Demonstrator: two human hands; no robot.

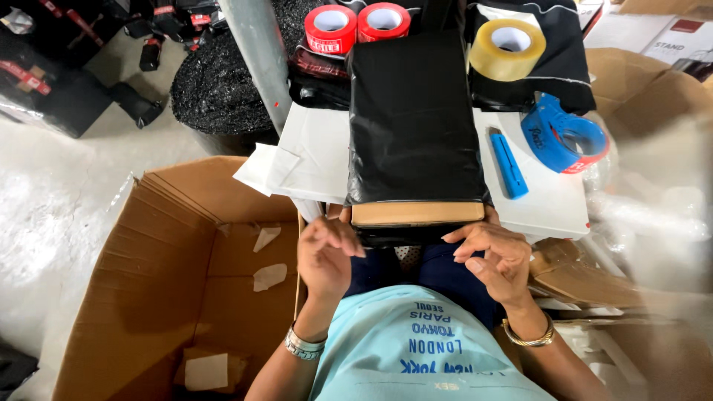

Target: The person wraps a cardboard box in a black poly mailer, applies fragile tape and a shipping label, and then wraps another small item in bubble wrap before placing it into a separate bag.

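Your left hand [324,252] sits at the near left corner of the long black-wrapped parcel [416,119], fingers curled loosely, fingertips touching the black film under the parcel's near end; it grips nothing firmly that I can see. Your right hand [494,256] is at the near right corner, fingers bent and partly spread, tips on the same film edge. The parcel lies lengthwise on the white table [549,208], its near end overhanging toward your lap, a tan cardboard strip [416,214] bare where the wrap stops.

Judging from this, the step is closing the wrap over that end. Pull the film taut with both hands evenly, tuck the corners flat, and keep the parcel square on the table so it does not tip off.

Beside your right hand lie a blue box cutter [509,165] and a blue tape dispenser [564,137]. A yellowish tape roll [507,48] and two red rolls [356,26] sit beyond. An open cardboard box [171,282] stands at your left.
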